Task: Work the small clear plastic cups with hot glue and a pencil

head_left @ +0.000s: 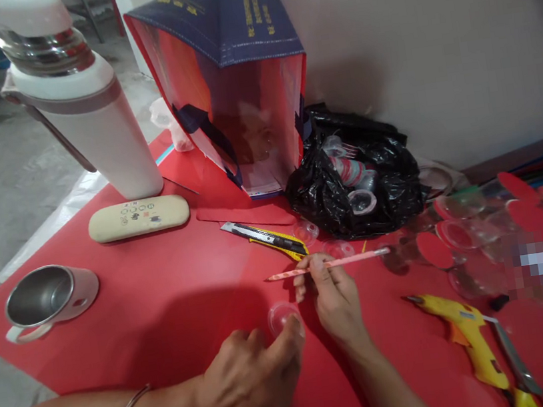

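A pink pencil [355, 258] lies across the fingers of my right hand [335, 295], which grips it near the middle, point to the left. My left hand [255, 374] is curled low over the table, its fingertips at the rim of a small clear round plastic lid [279, 313]. The underside of that grip is hidden. Just beyond my right hand rests a yellow utility knife [271, 238] with its blade end to the left. More clear plastic lids [306, 231] lie beside the knife.
On the red table [150, 274] stand a steel-lined mug [52, 298], a cream case [138, 219] and a tall white flask [95, 134]. Behind are a blue bag [256, 20] and a black plastic bag [392, 166]. A yellow glue gun [463, 328], scissors [518, 357] and clear cups [458, 234] lie right.
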Demonstrator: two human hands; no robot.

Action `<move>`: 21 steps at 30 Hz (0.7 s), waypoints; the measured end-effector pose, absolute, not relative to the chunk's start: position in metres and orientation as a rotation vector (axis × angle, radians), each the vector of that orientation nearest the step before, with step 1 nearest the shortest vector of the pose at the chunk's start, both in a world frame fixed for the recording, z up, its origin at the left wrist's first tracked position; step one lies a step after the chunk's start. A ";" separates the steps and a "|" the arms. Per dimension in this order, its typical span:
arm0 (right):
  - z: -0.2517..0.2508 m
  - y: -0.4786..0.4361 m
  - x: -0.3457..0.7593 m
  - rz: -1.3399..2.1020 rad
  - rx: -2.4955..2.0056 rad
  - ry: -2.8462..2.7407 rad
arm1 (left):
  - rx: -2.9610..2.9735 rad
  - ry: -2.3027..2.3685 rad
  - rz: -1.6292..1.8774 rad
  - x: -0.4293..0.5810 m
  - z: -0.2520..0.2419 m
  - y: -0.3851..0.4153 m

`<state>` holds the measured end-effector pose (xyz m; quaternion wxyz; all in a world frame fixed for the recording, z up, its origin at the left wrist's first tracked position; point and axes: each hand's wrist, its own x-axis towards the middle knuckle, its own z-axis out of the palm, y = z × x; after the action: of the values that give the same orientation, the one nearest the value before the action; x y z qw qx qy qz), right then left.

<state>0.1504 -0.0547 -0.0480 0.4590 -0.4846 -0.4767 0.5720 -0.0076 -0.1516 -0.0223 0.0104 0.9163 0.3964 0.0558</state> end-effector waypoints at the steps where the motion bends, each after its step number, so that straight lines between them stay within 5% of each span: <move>1: -0.052 -0.056 0.149 1.404 -1.174 -1.124 | 2.852 1.258 0.176 -0.007 -0.023 -0.152; 21: -0.046 -0.065 0.134 1.615 -0.991 -0.748 | 2.764 1.272 0.104 -0.003 -0.025 -0.153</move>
<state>0.1345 -0.0649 -0.0462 0.5244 -0.4140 -0.3127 0.6751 -0.0026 -0.1530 -0.0251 0.0485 0.9068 0.4174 0.0340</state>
